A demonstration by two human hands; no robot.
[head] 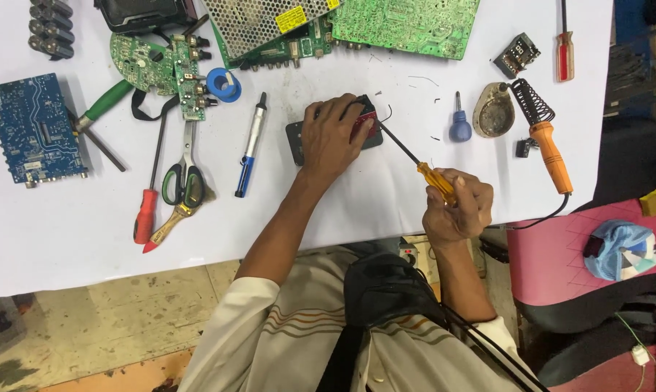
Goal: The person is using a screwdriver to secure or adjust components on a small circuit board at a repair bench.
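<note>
The left hand (333, 138) lies flat and pressing on a small black device (297, 141) with a red part, pinning it to the white table (371, 196). The right hand (460, 207), at four o'clock from it, is closed around the amber handle of a screwdriver (415, 163), whose tip reaches the device just beside the left fingertips. If the tip slips off, it could jab those fingers or gouge the device. At nine o'clock lies a desoldering pump (250, 145); at three o'clock a soldering iron (549, 149), whose cord could snag.
</note>
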